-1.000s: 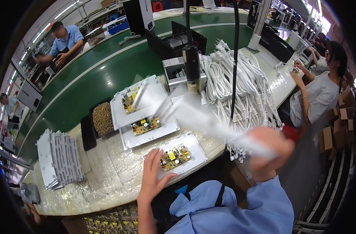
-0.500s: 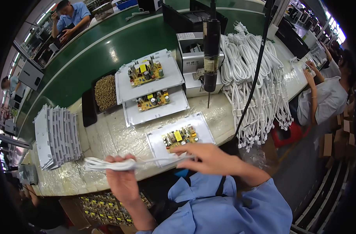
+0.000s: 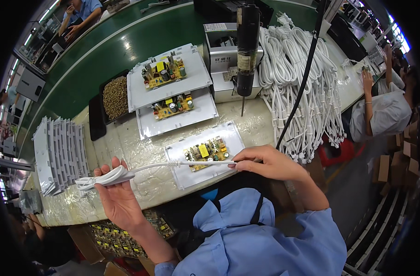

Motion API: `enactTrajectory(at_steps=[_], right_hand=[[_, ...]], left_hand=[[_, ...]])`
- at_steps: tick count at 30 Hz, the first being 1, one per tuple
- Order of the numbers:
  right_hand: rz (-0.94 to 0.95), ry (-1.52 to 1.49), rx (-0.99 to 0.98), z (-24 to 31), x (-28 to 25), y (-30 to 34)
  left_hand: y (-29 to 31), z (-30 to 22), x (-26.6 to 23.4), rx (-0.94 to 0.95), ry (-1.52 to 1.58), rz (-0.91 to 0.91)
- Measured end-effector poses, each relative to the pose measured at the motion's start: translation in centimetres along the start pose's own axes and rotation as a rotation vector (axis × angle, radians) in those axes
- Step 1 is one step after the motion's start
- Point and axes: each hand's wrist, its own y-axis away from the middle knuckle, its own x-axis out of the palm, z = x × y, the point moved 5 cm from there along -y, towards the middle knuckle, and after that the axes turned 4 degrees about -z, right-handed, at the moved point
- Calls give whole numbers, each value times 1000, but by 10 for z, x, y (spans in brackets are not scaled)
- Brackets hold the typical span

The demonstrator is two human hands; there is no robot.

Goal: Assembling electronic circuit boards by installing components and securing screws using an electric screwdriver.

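Observation:
A white power cord (image 3: 145, 169) stretches between both hands. My left hand (image 3: 118, 195) grips its coiled bundle at the left, near the bench's front edge. The cord's free end is pinched in my right hand (image 3: 263, 161), over the right edge of a white plastic tray (image 3: 187, 172). That tray holds a yellow circuit board (image 3: 205, 152), and the cord passes just above it.
Two more white trays with boards (image 3: 168, 71) (image 3: 175, 106) lie behind. An electric screwdriver (image 3: 247, 37) hangs over the bench. A heap of white cords (image 3: 306, 87) lies at right, white plastic covers (image 3: 58, 154) at left, a black tray of screws (image 3: 114, 96) behind. Other people work nearby.
The cord, earlier swung over from the pile at right, is now drawn taut between both hands over the nearest tray. My right hand has moved right and settled at the tray's edge.

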Motion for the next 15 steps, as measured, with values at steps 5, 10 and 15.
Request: enactTrajectory(at_steps=[5, 10, 15], right_hand=[[-442, 870, -325, 20, 2, 6], [-795, 617, -454, 10, -12, -24], [-796, 390, -374, 1, -10, -42]], left_hand=[[13, 20, 33, -129, 57, 96], [59, 57, 74, -526, 134, 336], [73, 78, 68, -712, -158, 129]])
